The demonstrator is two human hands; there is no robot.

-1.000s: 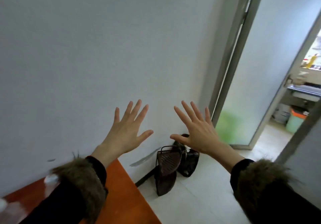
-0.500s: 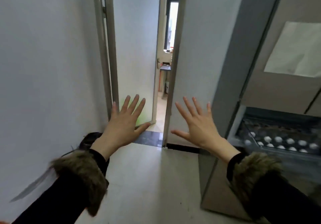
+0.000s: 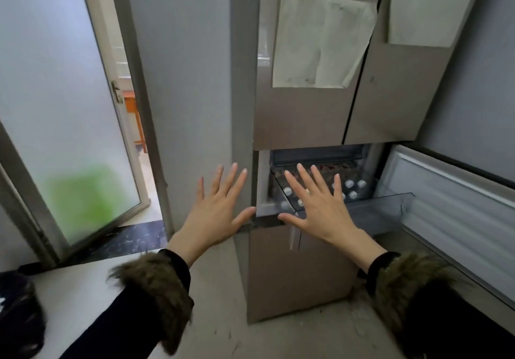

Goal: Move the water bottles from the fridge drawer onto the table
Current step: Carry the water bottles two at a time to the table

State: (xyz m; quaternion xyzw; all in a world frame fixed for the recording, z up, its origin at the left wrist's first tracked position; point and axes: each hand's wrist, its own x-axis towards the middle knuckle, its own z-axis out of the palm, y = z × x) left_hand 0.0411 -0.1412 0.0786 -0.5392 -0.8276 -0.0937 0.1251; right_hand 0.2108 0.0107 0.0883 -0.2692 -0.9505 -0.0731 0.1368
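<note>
A tall beige fridge [image 3: 303, 119] stands ahead with one lower compartment open. Inside it, a clear drawer [image 3: 387, 208] holds several water bottles [image 3: 352, 187], seen from above as white caps. My left hand [image 3: 216, 211] is held up in front of the fridge's left edge, fingers spread and straight, holding nothing. My right hand [image 3: 317, 208] is raised in front of the drawer, fingers spread, empty, hiding some of the caps. The table is out of view.
The open compartment door [image 3: 457, 219] swings out to the right. A frosted glass door [image 3: 64, 124] stands ajar on the left, with a doorway [image 3: 133, 113] beside it. Paper sheets [image 3: 320, 40] hang on the fridge. A dark bag [image 3: 19, 311] sits at the lower left.
My view has swung right, from the wall and table corner past the doorway to the fridge. The open drawer with bottles now lies straight ahead. Both hands stay spread and empty.
</note>
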